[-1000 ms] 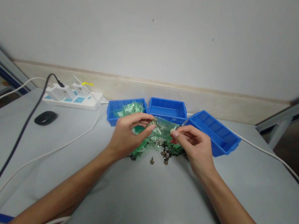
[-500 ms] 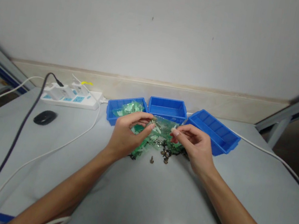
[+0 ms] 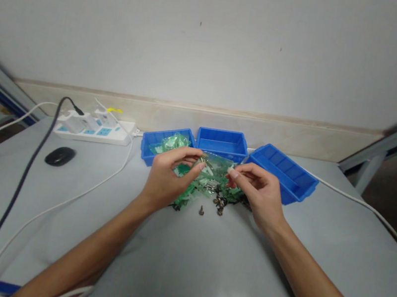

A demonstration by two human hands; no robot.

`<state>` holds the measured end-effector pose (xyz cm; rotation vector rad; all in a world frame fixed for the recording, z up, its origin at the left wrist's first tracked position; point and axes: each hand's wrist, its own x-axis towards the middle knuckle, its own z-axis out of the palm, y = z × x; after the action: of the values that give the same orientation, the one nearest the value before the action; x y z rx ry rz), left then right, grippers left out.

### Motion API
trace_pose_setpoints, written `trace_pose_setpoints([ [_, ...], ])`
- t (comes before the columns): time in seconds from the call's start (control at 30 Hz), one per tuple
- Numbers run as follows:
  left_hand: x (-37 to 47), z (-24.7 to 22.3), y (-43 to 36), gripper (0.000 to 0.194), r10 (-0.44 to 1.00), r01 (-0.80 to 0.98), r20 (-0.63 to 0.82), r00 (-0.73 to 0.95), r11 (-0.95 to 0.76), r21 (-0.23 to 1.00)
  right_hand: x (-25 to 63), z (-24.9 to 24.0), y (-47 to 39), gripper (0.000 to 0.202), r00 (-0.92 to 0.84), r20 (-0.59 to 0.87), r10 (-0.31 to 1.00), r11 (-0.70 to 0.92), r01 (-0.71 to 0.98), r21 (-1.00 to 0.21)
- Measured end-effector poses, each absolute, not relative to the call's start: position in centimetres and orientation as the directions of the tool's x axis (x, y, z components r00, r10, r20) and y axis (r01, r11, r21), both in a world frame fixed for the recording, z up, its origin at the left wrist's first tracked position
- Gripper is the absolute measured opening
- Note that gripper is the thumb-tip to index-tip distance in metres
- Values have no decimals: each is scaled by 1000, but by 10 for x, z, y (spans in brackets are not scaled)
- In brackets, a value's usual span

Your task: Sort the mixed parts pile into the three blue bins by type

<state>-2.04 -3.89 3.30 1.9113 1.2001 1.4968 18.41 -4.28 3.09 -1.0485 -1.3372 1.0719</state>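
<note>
A clear, green-tinted plastic bag (image 3: 217,163) is stretched between my two hands above a pile of parts. My left hand (image 3: 171,174) pinches its left side, with brass-coloured metal pieces showing beside the fingertips. At the bag's right side, my right hand (image 3: 258,188) is closed in a pinch, a small whitish bit showing at thumb and forefinger. Below lies a heap of green pieces and small bags (image 3: 189,194), partly covered by the hands. Several dark screws (image 3: 219,203) sit at its front edge, and a single screw (image 3: 201,211) stands apart on the table.
Behind the heap are a left blue bin (image 3: 148,148) with green bags inside, a middle blue bin (image 3: 223,135) and an angled right blue bin (image 3: 289,195). To the left are a power strip (image 3: 121,135), a black mouse (image 3: 60,156) and a white cable (image 3: 74,192) reaching my left forearm.
Both hands keep their grip on the bag and have barely moved. The whole view has shifted very slightly; the heap, screws and bins stay as they were.
</note>
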Motion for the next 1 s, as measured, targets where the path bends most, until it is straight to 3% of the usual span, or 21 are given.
trace_pose_setpoints([
  [0.2,-25,40,-37,14,770,456,635,71,-591,666,182,29,-44,29,-48,212,976,214,32,-976],
  [0.37,-46,48,-30,18,587,770,798,138,-570,286,179,27,-47,22,-88,257,962,265,92,-960],
  [0.5,-62,43,-24,29,647,918,727,230,-393,60,177,27,-49,22,-107,260,960,273,134,-953],
  [0.7,-61,34,-23,35,826,955,515,230,-293,44,177,23,-49,22,-120,249,961,266,158,-951],
  [0.8,-58,34,-24,34,825,956,526,206,-284,71,177,22,-49,22,-124,243,962,261,166,-951],
  [1.0,-54,35,-26,24,795,959,559,234,-284,2,178,23,-49,23,-113,268,957,287,203,-936],
])
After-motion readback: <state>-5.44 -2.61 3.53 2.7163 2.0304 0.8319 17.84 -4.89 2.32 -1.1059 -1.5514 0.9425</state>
